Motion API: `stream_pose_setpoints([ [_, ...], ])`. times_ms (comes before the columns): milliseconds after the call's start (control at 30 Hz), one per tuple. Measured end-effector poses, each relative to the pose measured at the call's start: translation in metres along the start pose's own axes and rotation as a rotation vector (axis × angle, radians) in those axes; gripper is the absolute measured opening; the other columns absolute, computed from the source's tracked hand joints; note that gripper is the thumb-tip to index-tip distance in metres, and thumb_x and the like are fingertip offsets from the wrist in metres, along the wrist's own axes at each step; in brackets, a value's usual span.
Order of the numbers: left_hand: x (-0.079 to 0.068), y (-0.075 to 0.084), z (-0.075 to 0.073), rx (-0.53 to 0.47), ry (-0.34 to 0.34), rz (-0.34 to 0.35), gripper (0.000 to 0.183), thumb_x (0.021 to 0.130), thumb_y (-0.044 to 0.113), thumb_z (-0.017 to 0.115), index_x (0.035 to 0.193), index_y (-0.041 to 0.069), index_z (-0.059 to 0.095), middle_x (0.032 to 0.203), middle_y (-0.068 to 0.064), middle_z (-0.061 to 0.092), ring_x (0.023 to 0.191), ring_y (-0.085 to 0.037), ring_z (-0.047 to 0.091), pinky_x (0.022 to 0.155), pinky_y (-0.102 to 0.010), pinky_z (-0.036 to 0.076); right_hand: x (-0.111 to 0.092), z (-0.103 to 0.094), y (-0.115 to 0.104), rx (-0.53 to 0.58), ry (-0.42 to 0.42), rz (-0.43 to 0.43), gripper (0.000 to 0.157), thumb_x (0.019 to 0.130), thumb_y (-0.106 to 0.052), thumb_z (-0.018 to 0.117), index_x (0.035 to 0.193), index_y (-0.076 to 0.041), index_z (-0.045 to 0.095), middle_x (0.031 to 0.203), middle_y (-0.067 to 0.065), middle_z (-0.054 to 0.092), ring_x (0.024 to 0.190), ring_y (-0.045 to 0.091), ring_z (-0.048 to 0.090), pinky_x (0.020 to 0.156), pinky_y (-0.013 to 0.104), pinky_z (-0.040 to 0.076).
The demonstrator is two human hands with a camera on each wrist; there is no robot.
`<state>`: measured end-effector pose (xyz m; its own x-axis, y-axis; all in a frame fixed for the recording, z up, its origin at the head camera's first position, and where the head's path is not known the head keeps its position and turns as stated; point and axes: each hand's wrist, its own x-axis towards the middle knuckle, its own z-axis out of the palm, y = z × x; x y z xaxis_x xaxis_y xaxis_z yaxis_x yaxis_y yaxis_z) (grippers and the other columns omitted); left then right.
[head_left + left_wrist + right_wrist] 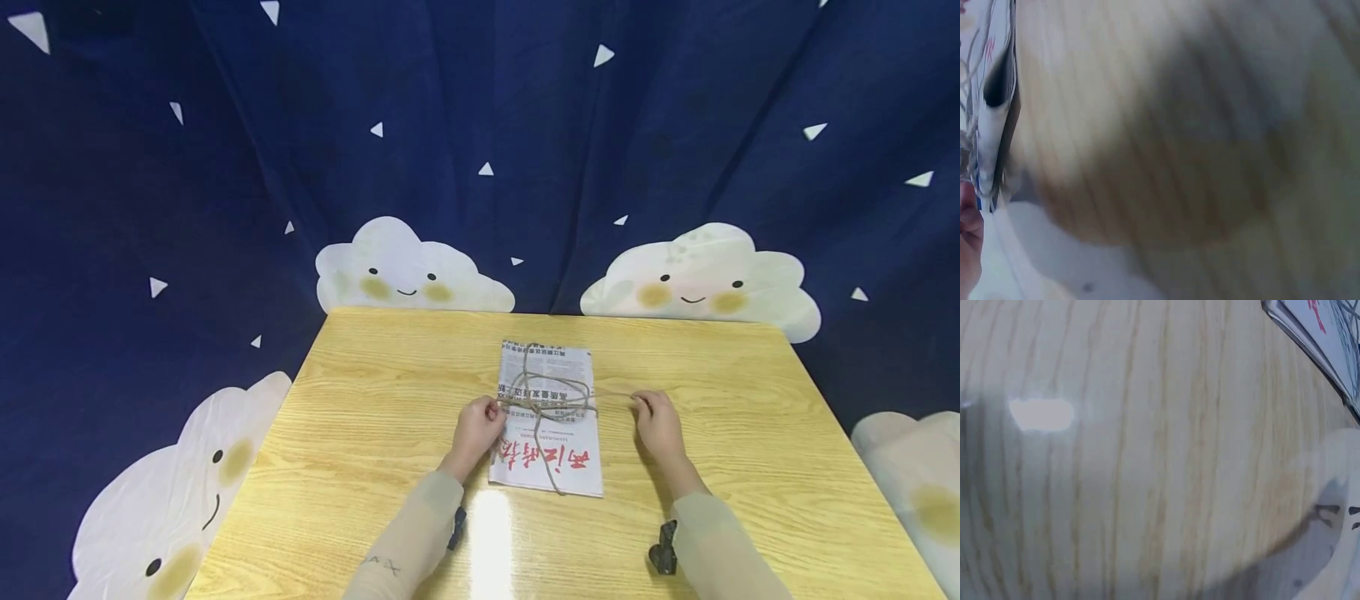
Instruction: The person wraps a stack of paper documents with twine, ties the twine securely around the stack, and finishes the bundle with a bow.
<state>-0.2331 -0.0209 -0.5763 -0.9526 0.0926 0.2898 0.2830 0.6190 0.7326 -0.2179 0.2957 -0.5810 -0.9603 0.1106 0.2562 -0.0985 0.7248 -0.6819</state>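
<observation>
A cloud-patterned curtain point(450, 117) backs the desk point(390, 367); mid-desk, twine point(536, 407) crosses a folded newspaper point(577, 437) bearing red Chinese characters point(578, 459). The left hand point(477, 429) and right hand point(662, 427) pinch the twine at either side.

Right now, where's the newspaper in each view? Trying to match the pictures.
Head: newspaper just right of centre, below the middle, flat on the table between the left hand and right hand.
Left wrist: newspaper along the upper left edge, cut off.
Right wrist: newspaper in the top right corner, cut off.
Shared landmark: the red print on its cover.
</observation>
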Motion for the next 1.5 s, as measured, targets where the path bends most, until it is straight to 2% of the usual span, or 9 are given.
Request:
stream_pose_setpoints([
  [233, 0.008, -0.014, -0.017, 0.041, 0.043, 0.050, 0.005, 0.073, -0.001, 0.060, 0.070, 0.003, 0.060, 0.060, -0.001, 0.054, 0.054, -0.008, 0.046, 0.048, -0.017, 0.044, -0.007, -0.012, 0.008, -0.013, 0.034, 0.023, 0.022, 0.096, -0.006, 0.043, 0.107, 0.006, 0.057, 0.095, 0.018, 0.053, 0.080, 0.028, 0.053, 0.059, 0.025, 0.047],
  [367, 0.012, -0.023, -0.029, 0.059, 0.059, 0.022, 0.003, 0.075, 0.000, 0.058, 0.074, 0.001, 0.061, 0.062, -0.001, 0.054, 0.056, -0.008, 0.047, 0.050, -0.017, 0.044, -0.009, -0.020, 0.011, -0.011, 0.057, 0.021, 0.022, 0.095, -0.005, 0.043, 0.107, 0.008, 0.057, 0.096, 0.019, 0.054, 0.079, 0.028, 0.053, 0.055, 0.018, 0.045],
  [467, 0.014, -0.030, -0.039, 0.043, 0.066, -0.001, 0.005, 0.078, 0.002, 0.058, 0.077, -0.001, 0.061, 0.064, -0.001, 0.054, 0.056, -0.008, 0.046, 0.049, -0.017, 0.043, -0.010, -0.024, 0.014, -0.025, 0.081, 0.030, 0.021, 0.095, -0.005, 0.043, 0.105, 0.007, 0.058, 0.096, 0.020, 0.054, 0.080, 0.029, 0.054, 0.058, 0.022, 0.046],
  [600, 0.014, -0.039, -0.052, 0.010, 0.093, -0.015, 0.005, 0.079, 0.000, 0.057, 0.076, -0.001, 0.060, 0.063, -0.003, 0.054, 0.052, -0.008, 0.045, 0.045, -0.018, 0.041, -0.011, -0.028, 0.019, -0.036, 0.094, 0.039, 0.022, 0.095, -0.005, 0.044, 0.105, 0.008, 0.058, 0.097, 0.022, 0.055, 0.083, 0.032, 0.054, 0.067, 0.036, 0.049],
  [767, 0.014, -0.053, -0.065, 0.005, 0.130, -0.085, 0.006, 0.079, 0.001, 0.057, 0.075, -0.001, 0.061, 0.064, -0.004, 0.055, 0.052, -0.009, 0.046, 0.045, -0.017, 0.041, -0.016, -0.033, 0.026, -0.042, 0.085, 0.055, 0.023, 0.094, -0.004, 0.045, 0.106, 0.009, 0.058, 0.099, 0.026, 0.054, 0.086, 0.037, 0.054, 0.072, 0.047, 0.048],
  [967, 0.012, -0.064, -0.076, 0.038, 0.198, -0.145, 0.006, 0.078, 0.002, 0.058, 0.077, -0.002, 0.062, 0.065, -0.007, 0.058, 0.055, -0.014, 0.050, 0.049, -0.023, 0.044, -0.022, -0.040, 0.035, -0.072, 0.080, 0.071, 0.021, 0.093, -0.002, 0.047, 0.105, 0.011, 0.058, 0.100, 0.027, 0.054, 0.089, 0.040, 0.053, 0.075, 0.051, 0.046],
  [1133, 0.009, -0.071, -0.082, 0.084, 0.248, -0.197, 0.006, 0.079, 0.002, 0.058, 0.076, -0.001, 0.063, 0.066, -0.007, 0.058, 0.058, -0.017, 0.053, 0.052, -0.028, 0.046, -0.025, -0.044, 0.038, -0.098, 0.078, 0.143, 0.022, 0.092, -0.003, 0.048, 0.107, 0.010, 0.058, 0.105, 0.028, 0.053, 0.097, 0.045, 0.050, 0.084, 0.055, 0.042],
  [1267, 0.006, -0.075, -0.085, 0.122, 0.271, -0.245, 0.006, 0.080, 0.001, 0.059, 0.077, -0.001, 0.063, 0.069, -0.009, 0.058, 0.061, -0.020, 0.054, 0.053, -0.031, 0.047, -0.029, -0.047, 0.043, -0.124, 0.071, 0.189, 0.022, 0.093, -0.004, 0.047, 0.106, 0.009, 0.060, 0.105, 0.028, 0.053, 0.097, 0.044, 0.050, 0.082, 0.055, 0.042],
  [1500, -0.002, -0.082, -0.084, 0.208, 0.332, -0.232, 0.005, 0.081, 0.000, 0.063, 0.078, -0.004, 0.064, 0.072, -0.014, 0.060, 0.067, -0.027, 0.055, 0.058, -0.036, 0.049, -0.035, -0.048, 0.043, -0.170, 0.090, 0.171, 0.019, 0.090, 0.000, 0.051, 0.101, 0.008, 0.063, 0.099, 0.027, 0.053, 0.092, 0.044, 0.049, 0.075, 0.053, 0.043],
])
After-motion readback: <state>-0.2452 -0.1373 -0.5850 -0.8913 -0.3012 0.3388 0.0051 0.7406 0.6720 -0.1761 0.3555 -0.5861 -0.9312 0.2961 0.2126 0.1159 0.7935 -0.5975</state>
